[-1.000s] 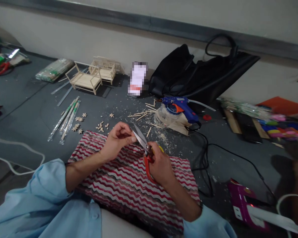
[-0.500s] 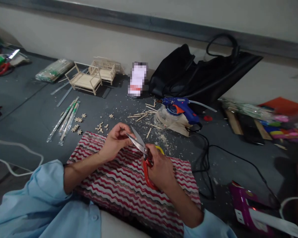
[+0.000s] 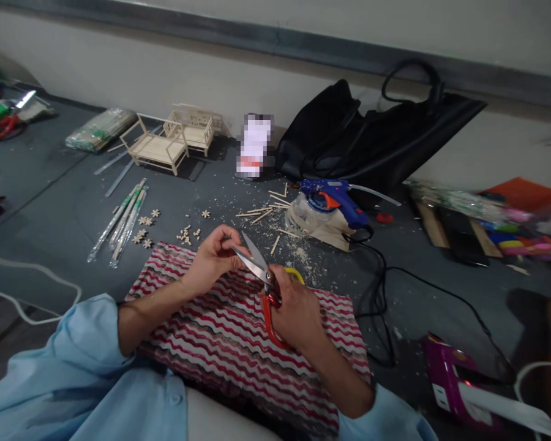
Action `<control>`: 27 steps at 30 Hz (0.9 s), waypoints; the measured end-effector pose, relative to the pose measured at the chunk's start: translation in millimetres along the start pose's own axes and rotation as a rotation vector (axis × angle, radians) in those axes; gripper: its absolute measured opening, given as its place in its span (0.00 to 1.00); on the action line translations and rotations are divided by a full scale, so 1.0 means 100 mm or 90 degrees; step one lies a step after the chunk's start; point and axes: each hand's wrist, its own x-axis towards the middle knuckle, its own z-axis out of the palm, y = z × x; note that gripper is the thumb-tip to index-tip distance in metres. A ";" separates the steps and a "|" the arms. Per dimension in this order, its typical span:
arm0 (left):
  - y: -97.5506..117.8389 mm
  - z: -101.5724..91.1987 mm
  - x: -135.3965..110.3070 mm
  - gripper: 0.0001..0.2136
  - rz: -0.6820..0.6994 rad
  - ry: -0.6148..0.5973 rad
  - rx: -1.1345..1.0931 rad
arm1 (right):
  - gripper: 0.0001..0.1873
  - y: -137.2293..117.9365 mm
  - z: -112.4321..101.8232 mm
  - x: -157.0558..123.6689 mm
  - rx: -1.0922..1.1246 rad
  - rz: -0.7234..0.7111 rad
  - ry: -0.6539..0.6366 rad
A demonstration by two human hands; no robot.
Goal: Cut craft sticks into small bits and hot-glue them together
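My right hand (image 3: 298,309) grips a pair of scissors (image 3: 256,267) with red handles, its blades parted and pointing up and left. Close to the blade tips, my left hand (image 3: 215,259) is closed in a pinch; whatever sits between its fingertips is too small to make out. Both hands are above a red, white and grey striped cloth (image 3: 239,343). Just beyond the left hand lie small cut wooden bits (image 3: 186,234) and several flower-shaped wooden pieces (image 3: 140,236). A yellow ring-shaped thing (image 3: 295,274) shows partly behind the right hand.
A blue glue gun (image 3: 335,199) rests on a clear container (image 3: 298,217), among thin wooden sticks (image 3: 259,213) and shavings. Miniature wooden furniture (image 3: 158,147), wrapped sticks (image 3: 123,220), a phone (image 3: 254,147) and a black bag (image 3: 349,141) stand farther back. Black cable (image 3: 386,300) runs at right.
Hardly anything differs. Both hands and the scissors stay nearly in place, with only a very slight upward shift in view.
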 end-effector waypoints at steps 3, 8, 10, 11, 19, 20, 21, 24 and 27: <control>0.02 -0.02 0.00 0.18 -0.004 -0.017 0.011 | 0.22 -0.02 -0.02 -0.01 -0.015 -0.003 -0.004; 0.05 -0.04 0.01 0.19 -0.026 -0.021 0.032 | 0.21 -0.05 -0.07 0.00 -0.022 -0.006 -0.024; 0.05 -0.03 0.01 0.18 -0.031 -0.025 0.035 | 0.19 -0.05 -0.08 0.00 -0.014 -0.004 -0.030; 0.05 -0.03 0.01 0.19 -0.032 -0.027 0.034 | 0.19 -0.04 -0.08 0.01 -0.009 -0.004 -0.031; 0.05 -0.02 0.03 0.20 -0.017 -0.035 0.020 | 0.17 -0.02 -0.11 0.02 0.047 -0.014 -0.049; 0.04 -0.02 0.03 0.20 -0.016 -0.036 0.019 | 0.17 -0.01 -0.12 0.02 0.048 -0.016 -0.051; 0.04 -0.02 0.03 0.20 -0.016 -0.036 0.016 | 0.18 -0.01 -0.12 0.02 0.048 -0.017 -0.052; 0.04 -0.01 0.02 0.20 -0.017 -0.036 0.004 | 0.17 -0.02 -0.13 0.01 0.038 -0.016 -0.060; 0.04 -0.01 0.01 0.18 -0.014 -0.038 0.001 | 0.16 -0.02 -0.12 0.01 0.029 -0.015 -0.061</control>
